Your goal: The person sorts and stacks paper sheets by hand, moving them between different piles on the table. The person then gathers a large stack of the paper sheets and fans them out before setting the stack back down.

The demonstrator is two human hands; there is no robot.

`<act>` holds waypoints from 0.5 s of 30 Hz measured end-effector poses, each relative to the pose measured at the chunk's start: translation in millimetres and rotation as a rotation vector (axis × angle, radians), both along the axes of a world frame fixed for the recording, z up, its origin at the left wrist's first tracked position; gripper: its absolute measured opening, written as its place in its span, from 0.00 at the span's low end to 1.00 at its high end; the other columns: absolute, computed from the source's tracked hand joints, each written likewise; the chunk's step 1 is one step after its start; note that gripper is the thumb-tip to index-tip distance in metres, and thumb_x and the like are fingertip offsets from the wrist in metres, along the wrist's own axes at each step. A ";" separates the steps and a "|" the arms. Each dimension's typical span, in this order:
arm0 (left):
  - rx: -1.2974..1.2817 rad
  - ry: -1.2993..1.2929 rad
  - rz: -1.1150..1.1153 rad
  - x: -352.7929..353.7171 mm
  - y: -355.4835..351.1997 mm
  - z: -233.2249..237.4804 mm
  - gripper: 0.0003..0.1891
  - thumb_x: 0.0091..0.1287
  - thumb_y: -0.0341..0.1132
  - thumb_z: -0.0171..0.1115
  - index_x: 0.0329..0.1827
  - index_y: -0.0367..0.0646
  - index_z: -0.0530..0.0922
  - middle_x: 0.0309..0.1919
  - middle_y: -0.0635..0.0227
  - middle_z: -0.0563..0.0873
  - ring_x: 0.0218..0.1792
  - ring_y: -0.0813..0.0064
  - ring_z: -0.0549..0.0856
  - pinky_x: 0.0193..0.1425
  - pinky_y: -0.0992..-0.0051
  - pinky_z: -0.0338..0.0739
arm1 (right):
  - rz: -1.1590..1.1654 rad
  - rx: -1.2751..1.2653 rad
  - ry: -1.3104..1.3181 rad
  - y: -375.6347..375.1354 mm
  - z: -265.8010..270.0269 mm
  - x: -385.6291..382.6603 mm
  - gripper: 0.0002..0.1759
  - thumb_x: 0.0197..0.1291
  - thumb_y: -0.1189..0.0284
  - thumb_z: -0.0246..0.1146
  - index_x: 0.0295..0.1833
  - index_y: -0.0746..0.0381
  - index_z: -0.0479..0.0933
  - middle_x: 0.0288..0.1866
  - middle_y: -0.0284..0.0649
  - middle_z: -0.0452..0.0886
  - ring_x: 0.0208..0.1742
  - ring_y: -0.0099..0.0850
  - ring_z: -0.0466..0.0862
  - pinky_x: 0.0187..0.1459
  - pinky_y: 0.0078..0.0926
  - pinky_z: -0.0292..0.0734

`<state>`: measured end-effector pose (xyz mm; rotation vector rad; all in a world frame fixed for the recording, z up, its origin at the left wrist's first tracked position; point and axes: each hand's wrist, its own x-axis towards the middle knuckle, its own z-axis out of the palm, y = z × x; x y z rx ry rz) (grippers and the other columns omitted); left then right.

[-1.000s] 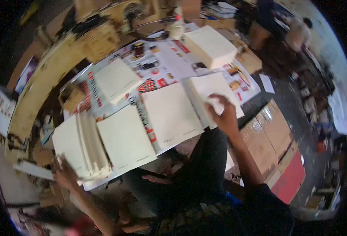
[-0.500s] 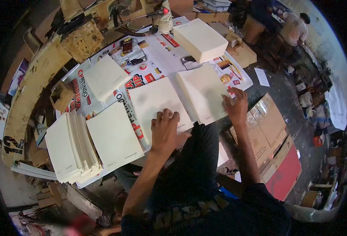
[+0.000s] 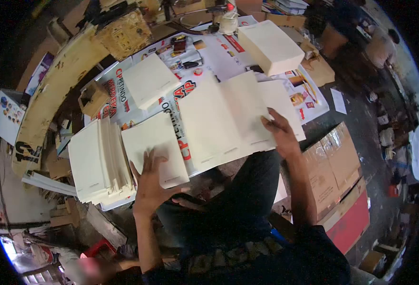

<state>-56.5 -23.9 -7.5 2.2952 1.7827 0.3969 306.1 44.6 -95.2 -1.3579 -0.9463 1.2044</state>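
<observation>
Workshop floor, dark and cluttered; work surface is covered by a printed banner. Legible on it: "CP PETINDO" and red "MERDEKA", plus large red "CP" nearer the person. Yellow beam at left carries a black "12".

Count of off-white paper stacks: six. Two at the back: back-left stack and taller back-right stack. Four in the near row: fanned stack, left-centre stack, centre stack, right stack. Small print at page feet, too small to read.

One pale leaf, single or several sheets (cannot tell), spans between centre and right stacks, overlapping the latter. Right hand: fingers bent at the leaf's right edge; cannot tell whether they pinch it. Left hand: fingers spread apart, holding nothing, over the left-centre stack; contact unclear.

Also: one red-capped bottle behind; one taped cardboard sheet at right; one person upper right.
</observation>
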 end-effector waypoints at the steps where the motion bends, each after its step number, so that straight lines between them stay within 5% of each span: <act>1: 0.004 0.006 0.015 -7.2 -1.2 -1.8 0.26 0.53 0.38 0.75 0.52 0.41 0.73 0.61 0.44 0.76 0.71 0.50 0.67 0.78 0.56 0.51 | 0.015 0.004 0.006 2.4 1.6 -13.8 0.26 0.65 0.72 0.63 0.68 0.62 0.69 0.49 0.43 0.82 0.48 0.26 0.81 0.50 0.23 0.76; 3: -0.102 -0.065 -0.003 -23.0 -2.1 -14.6 0.32 0.49 0.40 0.78 0.55 0.42 0.70 0.61 0.43 0.75 0.70 0.45 0.67 0.80 0.51 0.39 | 0.176 0.016 0.236 5.0 6.7 -37.7 0.25 0.67 0.70 0.61 0.68 0.63 0.69 0.54 0.41 0.81 0.55 0.25 0.78 0.57 0.24 0.72; 4: -0.034 -0.157 -0.009 -28.6 -0.9 -20.9 0.27 0.48 0.37 0.78 0.49 0.42 0.76 0.58 0.48 0.80 0.69 0.51 0.70 0.79 0.51 0.41 | 0.193 0.018 0.238 4.6 3.9 -43.7 0.25 0.67 0.70 0.61 0.68 0.63 0.69 0.54 0.41 0.81 0.55 0.25 0.78 0.57 0.24 0.72; 6: -0.077 -0.268 -0.023 -47.7 -1.8 -28.7 0.23 0.47 0.36 0.78 0.45 0.41 0.79 0.55 0.52 0.82 0.68 0.54 0.73 0.79 0.52 0.43 | 0.253 0.441 -0.833 3.8 1.4 -54.3 0.26 0.66 0.68 0.63 0.67 0.65 0.71 0.57 0.37 0.80 0.57 0.24 0.77 0.59 0.23 0.69; 7: -0.123 -0.379 -0.055 -55.5 -3.4 -31.5 0.19 0.47 0.35 0.78 0.41 0.41 0.82 0.52 0.56 0.85 0.66 0.57 0.75 0.79 0.52 0.45 | 0.272 0.451 -0.832 5.5 3.2 -63.7 0.26 0.66 0.68 0.63 0.67 0.65 0.71 0.57 0.37 0.80 0.57 0.24 0.77 0.59 0.23 0.69; 9: -0.077 -0.404 0.020 -59.3 -7.2 -39.0 0.13 0.46 0.31 0.78 0.34 0.42 0.85 0.47 0.63 0.88 0.63 0.62 0.78 0.79 0.53 0.49 | 0.212 -0.057 0.075 7.2 6.3 -86.8 0.24 0.64 0.67 0.65 0.63 0.65 0.74 0.56 0.35 0.80 0.56 0.23 0.76 0.59 0.21 0.68; 15: 0.032 -0.393 0.072 -59.3 -11.9 -48.4 0.14 0.45 0.31 0.78 0.33 0.41 0.81 0.52 0.56 0.85 0.62 0.61 0.79 0.80 0.57 0.51 | 0.350 0.014 0.003 11.1 11.0 -95.2 0.25 0.64 0.65 0.64 0.63 0.65 0.74 0.52 0.38 0.82 0.51 0.27 0.78 0.56 0.27 0.71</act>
